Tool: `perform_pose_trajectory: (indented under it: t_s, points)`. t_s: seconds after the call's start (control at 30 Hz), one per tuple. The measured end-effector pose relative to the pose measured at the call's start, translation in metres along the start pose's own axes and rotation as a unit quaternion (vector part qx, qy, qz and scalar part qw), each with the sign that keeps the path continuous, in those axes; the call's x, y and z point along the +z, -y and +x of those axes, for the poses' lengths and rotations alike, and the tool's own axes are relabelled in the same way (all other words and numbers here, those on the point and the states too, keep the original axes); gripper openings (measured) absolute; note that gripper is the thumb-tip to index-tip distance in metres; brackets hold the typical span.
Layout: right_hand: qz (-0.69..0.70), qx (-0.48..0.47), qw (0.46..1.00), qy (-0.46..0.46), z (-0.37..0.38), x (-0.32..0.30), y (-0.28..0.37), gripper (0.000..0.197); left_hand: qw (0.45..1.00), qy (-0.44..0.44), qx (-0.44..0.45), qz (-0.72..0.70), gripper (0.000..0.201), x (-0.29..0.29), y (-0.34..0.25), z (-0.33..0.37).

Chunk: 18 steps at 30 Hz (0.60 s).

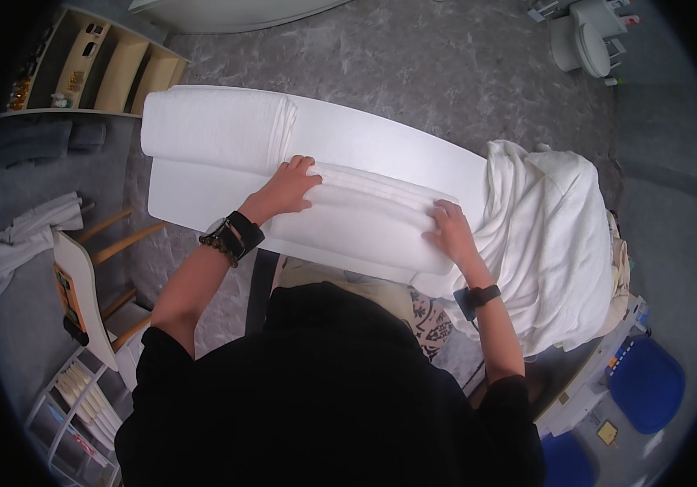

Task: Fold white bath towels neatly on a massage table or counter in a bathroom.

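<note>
A white folded towel [356, 231] lies lengthwise along the near edge of a white table [385, 142], with a raised fold along its far side. My left hand [287, 188] rests on the towel's left end, fingers spread and thumb apart. On its right end sits my right hand [452, 234], its fingers bent a little and its thumb stretched inward. Both hands touch the cloth from above; no grip on it shows. Beyond my left hand, thick folded white towels [214, 126] cover the table's far left. A loose heap of white cloth [547, 243] lies just right of my right hand.
A wooden shelf unit [125, 73] stands at the back left. Nearer on the left are a chair [80, 284] and a rack [80, 406] holding cloths. A white toilet-like fixture [588, 47] stands far right; a blue seat [647, 385] is at the near right.
</note>
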State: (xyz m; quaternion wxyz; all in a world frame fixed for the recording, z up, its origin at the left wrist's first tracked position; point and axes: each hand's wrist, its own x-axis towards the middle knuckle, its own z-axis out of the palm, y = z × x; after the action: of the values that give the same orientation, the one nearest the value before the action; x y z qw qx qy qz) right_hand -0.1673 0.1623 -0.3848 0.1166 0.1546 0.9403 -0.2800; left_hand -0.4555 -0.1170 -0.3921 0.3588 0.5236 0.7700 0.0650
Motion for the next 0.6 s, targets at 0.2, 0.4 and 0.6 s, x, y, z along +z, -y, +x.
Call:
perform_pose_trajectory:
  t_s: [0.2, 0.4, 0.6]
  points:
    - [-0.007, 0.056, 0.998, 0.040, 0.020, 0.009, -0.010, 0.076, 0.999, -0.039, 0.012, 0.026, 0.065, -0.001, 0.004, 0.011]
    - [-0.014, 0.019, 0.999, 0.039, 0.044, 0.024, -0.042, 0.094, 0.999, 0.032, -0.014, 0.002, 0.066, -0.003, 0.012, 0.041]
    - [-0.043, 0.076, 0.986, 0.144, 0.058, 0.024, -0.035, 0.079, 0.998, 0.058, -0.022, -0.011, 0.060, -0.011, 0.009, 0.058]
